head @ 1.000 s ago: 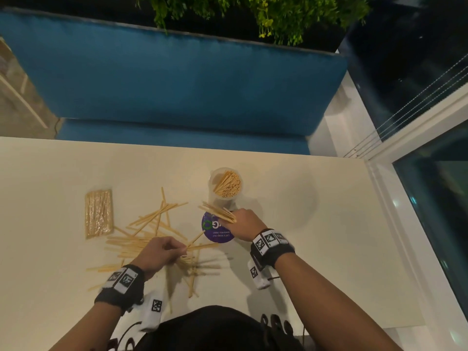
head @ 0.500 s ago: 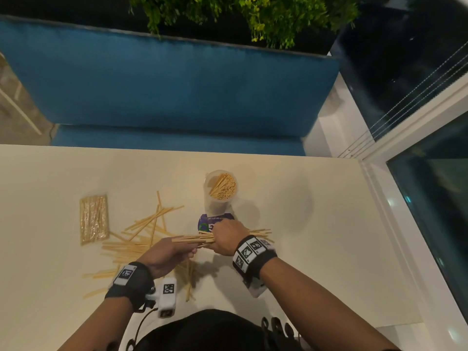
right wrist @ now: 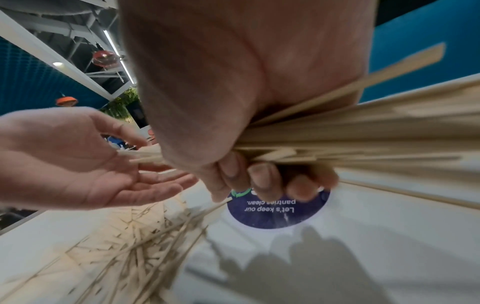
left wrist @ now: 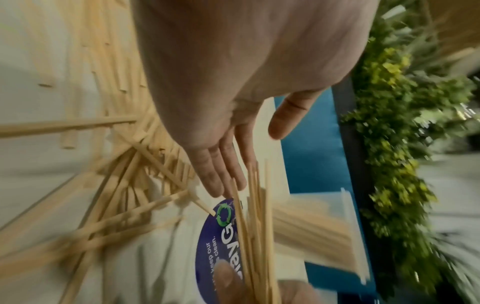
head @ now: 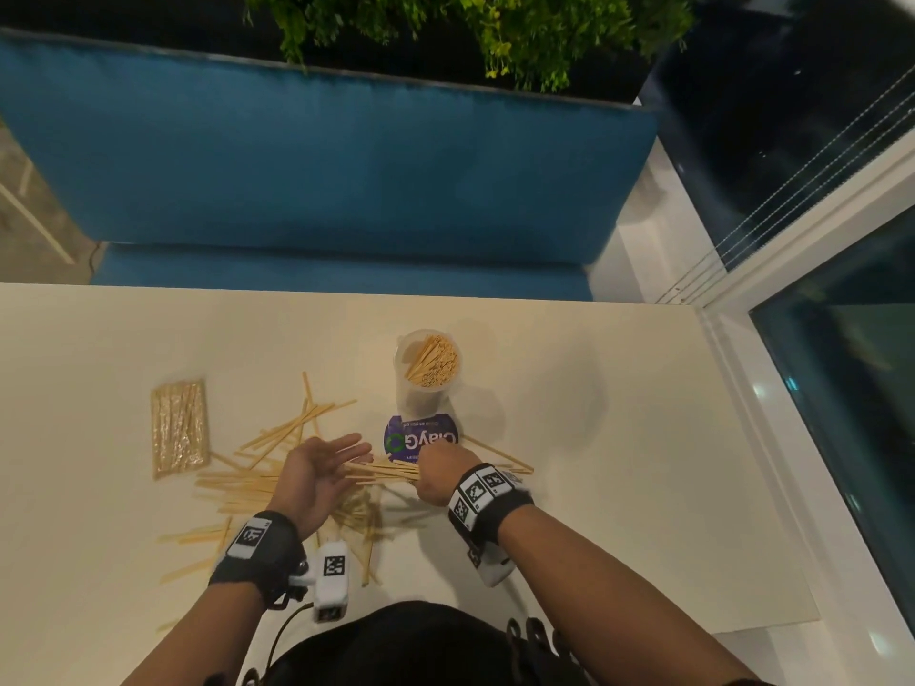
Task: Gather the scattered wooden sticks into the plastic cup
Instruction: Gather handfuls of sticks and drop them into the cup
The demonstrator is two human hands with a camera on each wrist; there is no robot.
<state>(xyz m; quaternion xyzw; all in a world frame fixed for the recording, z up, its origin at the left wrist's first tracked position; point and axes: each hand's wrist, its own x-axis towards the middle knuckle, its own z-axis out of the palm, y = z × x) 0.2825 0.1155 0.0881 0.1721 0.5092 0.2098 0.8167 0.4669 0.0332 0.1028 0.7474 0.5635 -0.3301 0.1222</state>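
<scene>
A cream table (head: 619,438) stands before a blue upholstered bench (head: 322,165), with green plants (head: 470,32) behind the bench and a glass wall (head: 841,388) at the right.

At the left of the table lies a flat packet of sticks (head: 178,428). Right of it, many loose wooden sticks (head: 257,482) are scattered and cross each other in different directions.

Above this pile the left hand (head: 317,472) is released, palm up and fingers straight, and it grasps nothing.

A bundle of sticks (head: 381,473) lies with its long axis left to right, and its left ends reach the left palm. The right hand (head: 445,475) is clenched around this bundle.

Just beyond the hands lies a purple round sticker (head: 421,438). Behind it stands the plastic cup (head: 428,368), upright, with sticks inside.
</scene>
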